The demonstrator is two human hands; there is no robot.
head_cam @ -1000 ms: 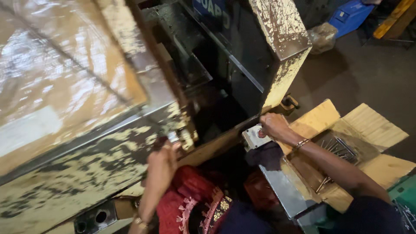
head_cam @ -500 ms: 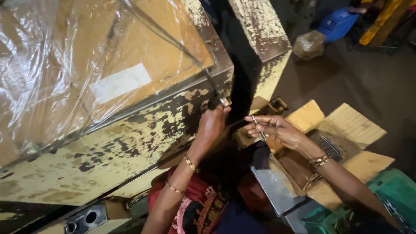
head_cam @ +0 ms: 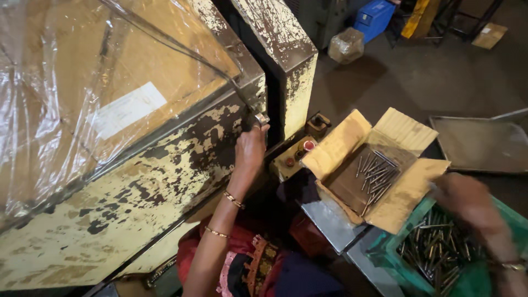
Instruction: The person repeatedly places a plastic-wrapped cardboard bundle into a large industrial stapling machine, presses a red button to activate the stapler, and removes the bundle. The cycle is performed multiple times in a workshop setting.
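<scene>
My left hand (head_cam: 250, 149) is raised against the corner of a big yellow machine (head_cam: 137, 187) with chipped paint. Its fingertips pinch a small shiny metal part (head_cam: 262, 118) at the edge of the dark gap. My right hand (head_cam: 467, 201) is blurred and hovers over a green plastic crate (head_cam: 385, 256) full of thin metal rods (head_cam: 434, 247). The blur hides whether it holds a rod. Between the hands, an open cardboard box (head_cam: 341, 143) holds several more rods (head_cam: 377, 170).
Clear plastic sheet (head_cam: 66, 82) covers the machine's top. A small control box with red buttons (head_cam: 300, 157) sits by the gap. A flat metal tray (head_cam: 478, 146) lies on the dark floor at the right. A blue container (head_cam: 374, 16) and a plastic bag (head_cam: 346, 47) stand farther back.
My right hand has left the machine gap and swung down right to the green crate. My left hand stays at the machine's corner. The view has shifted right.
</scene>
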